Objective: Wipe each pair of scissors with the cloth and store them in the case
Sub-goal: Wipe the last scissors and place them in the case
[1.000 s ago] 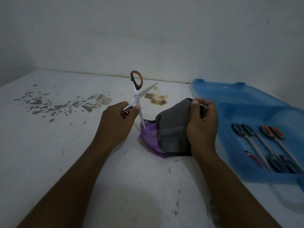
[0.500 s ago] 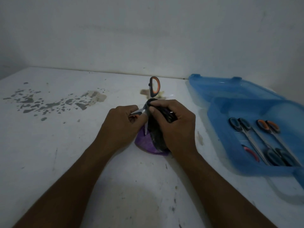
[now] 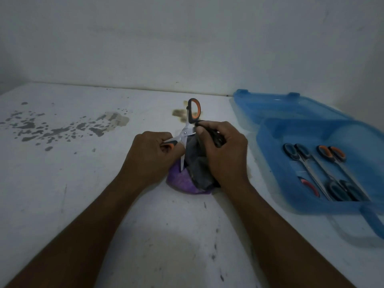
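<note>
- One pair of scissors [image 3: 188, 132] is in work at the middle of the counter [image 3: 62, 194], blades spread apart; nothing else awaiting wiping is visible on the surface.
- The left hand [image 3: 153, 156] is closed around one orange-and-black handle; the other handle loop stands up on the far side.
- The cloth [image 3: 197, 165], grey over purple, is bunched between the two hands, its lower part resting on the counter.
- The right hand [image 3: 222, 154] is clenched on the cloth and presses it against one blade; the second blade points down, just left of the fabric.
- Judgement: wiping of this pair is under way, not finished; storage is yet to follow.
- The blue case [image 3: 270, 154] lies open at the right, apart from the hands.
- Several stored scissors [image 3: 324, 169] lie inside; exact count unclear, as handles overlap at the near end.
</note>
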